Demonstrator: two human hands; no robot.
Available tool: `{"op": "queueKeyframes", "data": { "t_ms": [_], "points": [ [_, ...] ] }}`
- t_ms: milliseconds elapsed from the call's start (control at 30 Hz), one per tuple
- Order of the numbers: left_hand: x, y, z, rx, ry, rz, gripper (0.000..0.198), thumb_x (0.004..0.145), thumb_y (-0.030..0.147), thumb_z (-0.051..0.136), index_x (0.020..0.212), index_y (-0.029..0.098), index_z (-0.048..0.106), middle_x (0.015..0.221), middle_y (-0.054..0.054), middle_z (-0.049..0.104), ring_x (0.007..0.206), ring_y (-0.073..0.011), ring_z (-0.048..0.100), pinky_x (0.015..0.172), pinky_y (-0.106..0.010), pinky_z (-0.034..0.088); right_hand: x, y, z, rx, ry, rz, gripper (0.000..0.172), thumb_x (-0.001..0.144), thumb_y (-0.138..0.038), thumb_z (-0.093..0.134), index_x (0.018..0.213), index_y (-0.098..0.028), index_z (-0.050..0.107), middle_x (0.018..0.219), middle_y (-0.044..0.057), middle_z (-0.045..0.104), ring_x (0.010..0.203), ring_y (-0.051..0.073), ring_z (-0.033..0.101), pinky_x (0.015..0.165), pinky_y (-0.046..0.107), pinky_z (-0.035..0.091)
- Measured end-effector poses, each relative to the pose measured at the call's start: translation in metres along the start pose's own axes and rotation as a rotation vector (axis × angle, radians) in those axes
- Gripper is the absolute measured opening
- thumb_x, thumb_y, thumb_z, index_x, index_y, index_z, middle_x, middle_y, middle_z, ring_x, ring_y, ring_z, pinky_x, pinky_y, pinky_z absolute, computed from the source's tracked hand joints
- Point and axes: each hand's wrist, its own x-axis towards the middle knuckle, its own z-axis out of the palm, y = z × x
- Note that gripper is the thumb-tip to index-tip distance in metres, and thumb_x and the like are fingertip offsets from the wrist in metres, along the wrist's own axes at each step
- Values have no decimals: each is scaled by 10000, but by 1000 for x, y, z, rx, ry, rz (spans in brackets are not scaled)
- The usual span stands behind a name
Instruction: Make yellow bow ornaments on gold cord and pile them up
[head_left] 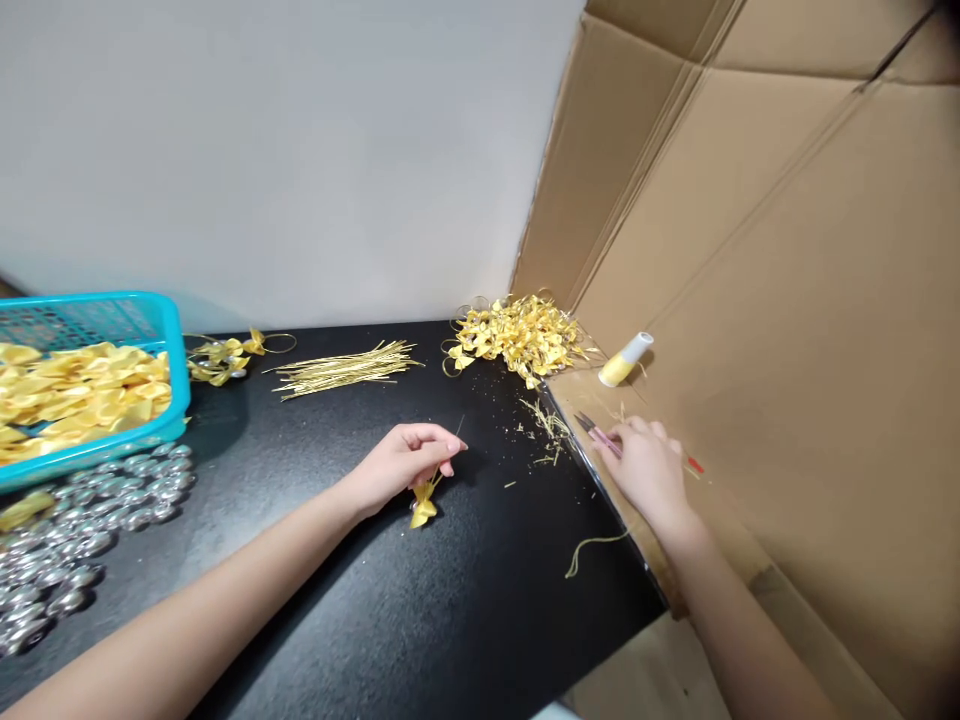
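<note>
My left hand point(412, 460) is closed in a pinch on a thin gold cord point(437, 478) above the black table. From that cord a small yellow satin bow point(424, 508) hangs just under my fingers. Over the cardboard flap on the right, my right hand point(646, 462) is closed round a small pair of scissors point(600, 435). Their dark tips point away to the left, and the rest is hidden under my palm. Short gold cord clippings point(551, 430) lie between my hands, nearer the right one.
A turquoise basket point(180, 370) of yellow bows stands left, with silver beads point(97, 540) before it. Straight gold cords point(345, 370) lie at the back, beside a heap of bows on cords point(517, 335). A yellow-white spool point(626, 360) stands by the cardboard wall point(810, 300).
</note>
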Motion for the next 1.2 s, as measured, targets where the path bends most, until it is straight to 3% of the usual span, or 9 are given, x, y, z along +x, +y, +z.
{"op": "queueKeyframes", "data": {
  "t_ms": [133,233,300,333,400,500,633,867,1200],
  "points": [
    [0,-4,-2,-99,7,11,320,717,423,760,818,135,665,528,25,611,354,-35,391,369,-160,267,-7,1,7,6,106,-73,303,948,-288,430,756,-176,636,862,142,673,849,289,542,700,397,355],
    [-1,-4,-1,-129,-3,-3,348,728,444,753,857,140,645,522,22,623,391,-70,518,380,-153,343,-10,-9,5,305,180,-67,231,948,-292,418,835,-193,594,951,146,687,886,289,584,748,402,408],
    [-1,-4,0,-138,-22,-2,361,749,463,735,877,141,632,530,5,647,433,-98,587,405,-158,400,-12,-24,-3,608,81,-55,204,967,-329,393,907,-211,549,932,107,693,816,244,624,727,363,444],
    [-1,-4,1,-146,-32,3,360,765,469,719,884,143,623,534,-3,659,442,-105,604,416,-161,418,-13,-33,-8,729,-30,-70,214,982,-348,364,914,-221,523,862,71,689,742,215,629,696,337,451],
    [0,-5,1,-165,-52,14,352,803,480,682,899,150,603,547,-20,681,449,-118,627,424,-165,435,-15,-54,-19,835,-208,-173,254,996,-366,326,848,-234,485,776,23,658,691,182,615,657,297,439],
    [0,-5,-1,-189,-88,20,349,843,490,635,925,156,579,567,-42,703,463,-139,656,428,-171,451,-14,-83,-29,798,-319,-311,261,988,-367,347,786,-237,450,683,-11,597,646,172,581,594,271,387],
    [1,-6,-2,-209,-126,16,358,857,503,614,951,161,566,569,-49,709,462,-149,663,428,-179,466,-7,-104,-31,727,-355,-346,231,981,-358,364,819,-235,474,639,-29,576,574,165,546,557,272,331],
    [2,-5,-4,-210,-164,14,362,851,511,616,944,163,580,538,-37,693,443,-145,642,421,-182,458,-1,-118,-18,845,-362,-381,348,986,-338,348,793,-202,603,825,43,688,798,193,635,727,309,418],
    [2,-5,-6,-194,-151,26,442,868,493,587,1127,137,620,413,39,566,331,-99,507,387,-180,363,2,-128,0,1020,-443,-321,386,973,-402,363,697,-205,548,694,-1,599,702,163,565,681,280,411]
  ]
}}
